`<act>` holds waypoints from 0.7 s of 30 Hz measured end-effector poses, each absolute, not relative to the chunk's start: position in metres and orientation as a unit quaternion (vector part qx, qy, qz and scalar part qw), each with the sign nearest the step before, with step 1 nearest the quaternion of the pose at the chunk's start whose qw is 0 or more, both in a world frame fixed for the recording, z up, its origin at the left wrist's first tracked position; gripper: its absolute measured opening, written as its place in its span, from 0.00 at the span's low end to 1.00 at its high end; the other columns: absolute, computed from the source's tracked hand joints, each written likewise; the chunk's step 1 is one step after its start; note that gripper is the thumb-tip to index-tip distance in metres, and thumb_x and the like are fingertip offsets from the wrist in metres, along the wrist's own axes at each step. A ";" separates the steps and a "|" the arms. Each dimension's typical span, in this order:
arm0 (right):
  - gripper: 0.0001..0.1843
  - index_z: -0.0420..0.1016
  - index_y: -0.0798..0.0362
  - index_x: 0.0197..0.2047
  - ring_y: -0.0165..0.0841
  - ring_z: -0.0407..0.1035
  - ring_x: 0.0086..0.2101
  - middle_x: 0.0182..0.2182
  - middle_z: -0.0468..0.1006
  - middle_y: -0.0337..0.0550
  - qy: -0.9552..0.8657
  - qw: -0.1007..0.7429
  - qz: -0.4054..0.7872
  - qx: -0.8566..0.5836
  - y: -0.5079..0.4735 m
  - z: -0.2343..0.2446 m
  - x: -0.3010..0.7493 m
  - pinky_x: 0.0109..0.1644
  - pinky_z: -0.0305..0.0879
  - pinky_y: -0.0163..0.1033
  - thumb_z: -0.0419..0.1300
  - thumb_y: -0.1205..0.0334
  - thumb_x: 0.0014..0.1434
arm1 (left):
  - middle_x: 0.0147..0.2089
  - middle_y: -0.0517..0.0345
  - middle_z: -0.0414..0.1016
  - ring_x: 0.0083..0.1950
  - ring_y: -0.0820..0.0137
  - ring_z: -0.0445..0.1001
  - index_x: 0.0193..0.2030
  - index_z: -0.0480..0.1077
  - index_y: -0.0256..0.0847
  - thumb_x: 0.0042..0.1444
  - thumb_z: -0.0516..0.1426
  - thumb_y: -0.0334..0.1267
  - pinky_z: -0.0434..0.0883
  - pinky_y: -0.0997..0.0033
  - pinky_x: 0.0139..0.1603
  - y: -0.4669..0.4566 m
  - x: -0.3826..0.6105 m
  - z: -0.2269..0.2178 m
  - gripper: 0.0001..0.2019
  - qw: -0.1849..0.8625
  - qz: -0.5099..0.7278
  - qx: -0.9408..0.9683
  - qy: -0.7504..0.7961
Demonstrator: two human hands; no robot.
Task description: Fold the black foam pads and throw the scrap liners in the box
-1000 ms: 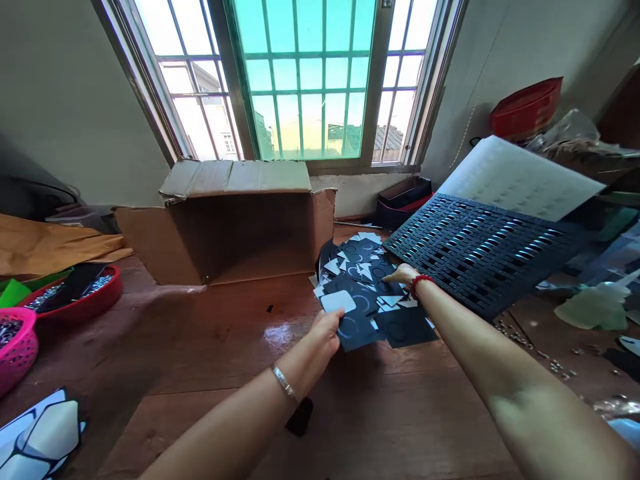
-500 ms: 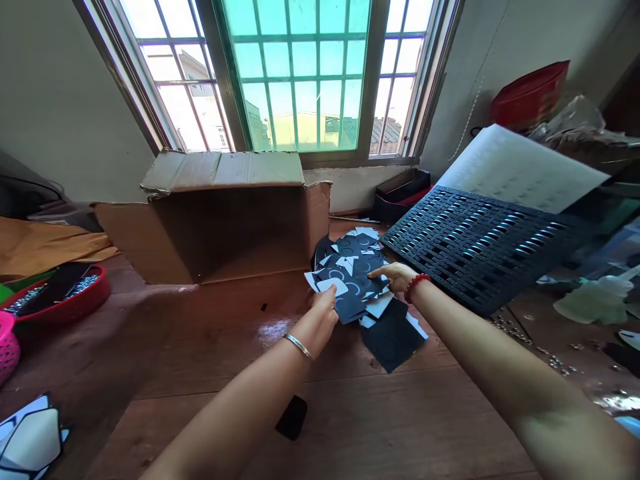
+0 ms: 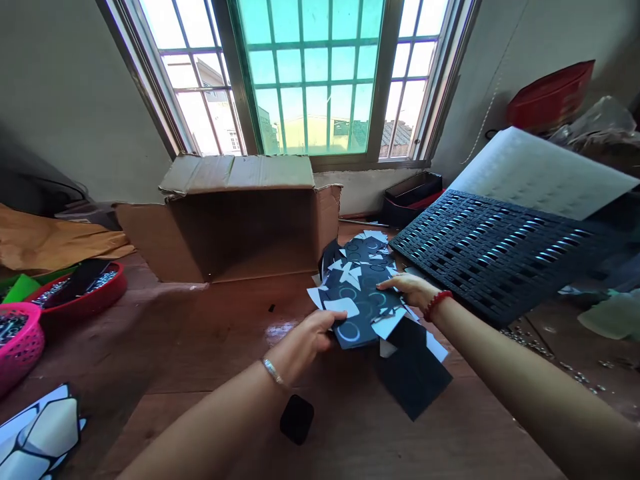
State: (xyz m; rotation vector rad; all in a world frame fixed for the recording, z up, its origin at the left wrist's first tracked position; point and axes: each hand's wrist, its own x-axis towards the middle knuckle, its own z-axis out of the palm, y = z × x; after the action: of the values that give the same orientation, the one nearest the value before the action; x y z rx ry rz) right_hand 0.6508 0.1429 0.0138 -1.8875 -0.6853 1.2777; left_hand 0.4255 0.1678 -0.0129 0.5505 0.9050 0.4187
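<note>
A heap of black and white cut-out sheets (image 3: 361,275) lies on the wooden table (image 3: 210,333) beside the open cardboard box (image 3: 235,227). My left hand (image 3: 306,339) pinches the near edge of a black sheet printed with rings (image 3: 354,329). My right hand (image 3: 411,289), a red bead bracelet at its wrist, rests fingers-down on top of the heap. A plain black sheet (image 3: 415,373) has slid out toward me. A small black rounded piece (image 3: 297,419) lies on the table under my left forearm.
A black slotted plastic tray (image 3: 500,250) slopes at the right, a white sheet (image 3: 545,173) on it. Red (image 3: 85,297) and pink (image 3: 17,340) baskets of small metal parts stand at the left. A white-and-black cut sheet (image 3: 37,433) lies at the near left. Small metal bits (image 3: 540,347) litter the right.
Both hands have drawn the top of the heap a little toward me. The plain black sheet slid out further to the near right.
</note>
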 end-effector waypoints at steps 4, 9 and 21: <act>0.11 0.73 0.56 0.30 0.30 0.71 0.23 0.22 0.76 0.36 -0.322 0.318 0.521 -0.723 0.113 0.013 0.657 0.26 0.68 0.33 0.71 0.73 0.47 | 0.38 0.44 0.83 0.38 0.61 0.82 0.46 0.75 0.31 0.51 0.65 0.30 0.77 0.60 0.46 0.153 0.390 -0.010 0.14 0.873 0.130 0.261 0.392; 0.16 0.73 0.53 0.26 0.35 0.73 0.29 0.24 0.77 0.38 -0.378 0.309 0.484 -0.726 0.102 0.005 0.649 0.31 0.69 0.34 0.75 0.69 0.37 | 0.37 0.44 0.83 0.34 0.62 0.82 0.43 0.76 0.30 0.54 0.64 0.34 0.78 0.63 0.41 0.155 0.385 -0.007 0.11 0.876 0.114 0.262 0.389; 0.33 0.76 0.54 0.48 0.51 0.74 0.48 0.45 0.81 0.57 -0.424 0.295 0.452 -0.727 0.104 0.016 0.608 0.47 0.74 0.46 0.75 0.57 0.37 | 0.25 0.53 0.80 0.23 0.66 0.77 0.35 0.75 0.32 0.51 0.60 0.23 0.78 0.65 0.32 0.110 0.379 -0.022 0.05 0.847 0.195 0.225 0.441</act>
State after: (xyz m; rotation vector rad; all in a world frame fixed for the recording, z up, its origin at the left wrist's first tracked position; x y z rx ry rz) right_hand 0.6079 0.1043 0.0160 -1.9356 -1.1285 1.2034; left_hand 0.3794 0.1099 -0.0223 0.4751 0.9298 0.4106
